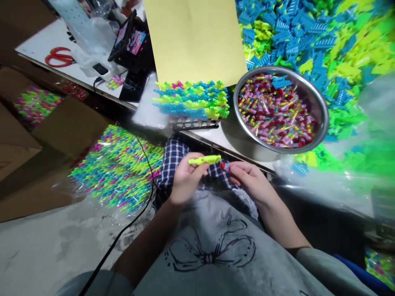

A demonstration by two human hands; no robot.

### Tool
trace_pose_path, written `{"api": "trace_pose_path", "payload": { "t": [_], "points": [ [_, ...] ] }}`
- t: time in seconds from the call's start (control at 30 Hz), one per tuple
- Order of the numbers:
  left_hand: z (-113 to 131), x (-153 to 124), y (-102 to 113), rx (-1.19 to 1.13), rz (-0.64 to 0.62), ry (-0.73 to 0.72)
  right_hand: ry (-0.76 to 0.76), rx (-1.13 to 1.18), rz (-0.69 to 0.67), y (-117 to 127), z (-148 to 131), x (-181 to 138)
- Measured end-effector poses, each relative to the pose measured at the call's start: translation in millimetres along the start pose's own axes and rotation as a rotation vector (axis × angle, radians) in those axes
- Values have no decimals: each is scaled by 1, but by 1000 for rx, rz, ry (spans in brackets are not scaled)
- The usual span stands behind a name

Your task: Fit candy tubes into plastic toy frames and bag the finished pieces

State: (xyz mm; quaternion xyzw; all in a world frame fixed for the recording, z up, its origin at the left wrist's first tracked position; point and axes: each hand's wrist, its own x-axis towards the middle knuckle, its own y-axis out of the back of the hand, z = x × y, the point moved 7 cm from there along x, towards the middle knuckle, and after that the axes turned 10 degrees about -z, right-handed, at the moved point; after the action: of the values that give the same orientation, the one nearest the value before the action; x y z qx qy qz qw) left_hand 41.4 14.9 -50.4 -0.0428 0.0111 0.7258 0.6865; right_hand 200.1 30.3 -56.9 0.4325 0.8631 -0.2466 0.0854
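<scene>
Head view: left hand (187,176), mid-frame, gripping yellow piece (205,159) in curled fingers; right hand (248,176) pinching small red-tipped piece (225,166) just beside; metal bowl (322,109) sitting upper right

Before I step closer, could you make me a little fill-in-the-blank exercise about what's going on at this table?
1. The right hand holds a small reddish piece, while the yellow plastic piece is held in the ____ hand.
2. In the picture, the round metal bowl stands to the ____ of the black rack.
3. The ridged plastic lying on top of the bowl's contents is coloured ____.

Missing words: left; right; blue.
</scene>
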Motion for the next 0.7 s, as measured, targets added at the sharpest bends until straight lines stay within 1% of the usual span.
{"api": "trace_pose_path", "payload": {
  "t": [0.07,0.1,0.13,0.27,0.43,0.53,0.6,0.63,0.7],
  "points": [
    [21,-3,3,285,-60,-209,-12,84,-73,-5,2,-2],
    [28,-5,4,372,-98,-285,-18,120,-107,-8,3,-3],
    [33,-7,5,406,-123,-325,-26,151,-136,-11,4,-4],
    [35,-12,13,330,-140,-309,-60,238,-192,-19,8,-6],
    [35,-20,15,344,-243,-451,-34,241,-233,-22,11,-5],
    [38,-23,12,418,-361,-542,-26,277,-251,-24,12,-5],
    [42,-25,10,456,-416,-603,-31,336,-275,-29,12,-4],
    [44,-25,9,471,-423,-632,-32,365,-286,-31,12,-4],
    [48,-25,11,499,-365,-692,-32,403,-292,-35,12,-3]
  ]
}}
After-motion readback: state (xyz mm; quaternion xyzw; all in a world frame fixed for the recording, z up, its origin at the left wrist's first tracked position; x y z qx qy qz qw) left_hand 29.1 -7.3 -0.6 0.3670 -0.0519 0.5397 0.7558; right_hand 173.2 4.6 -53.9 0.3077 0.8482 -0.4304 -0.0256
